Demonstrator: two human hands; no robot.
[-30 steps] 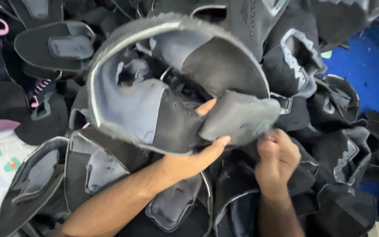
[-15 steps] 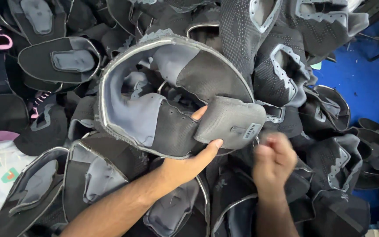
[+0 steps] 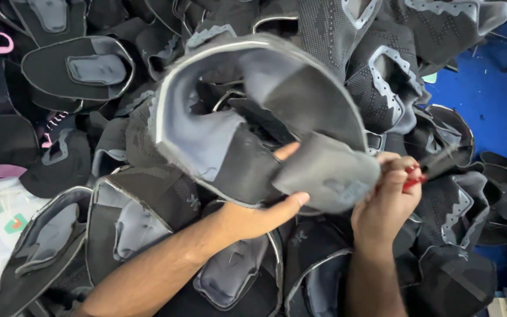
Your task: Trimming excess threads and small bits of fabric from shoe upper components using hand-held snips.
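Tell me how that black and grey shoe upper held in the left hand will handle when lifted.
The shoe upper probably flops: it curls and folds over the left hand rather than holding shape. It looks light, since a few fingers carry it. The knit surface likely grips rather than slips. The right hand, holding a small red tool, touches its tongue flap.

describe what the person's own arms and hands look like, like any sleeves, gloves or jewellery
Both forearms are bare as far as the picture shows, with no sleeves in view. The left hand and right hand wear no gloves. No watch, bracelet or ring can be seen on either hand or wrist.
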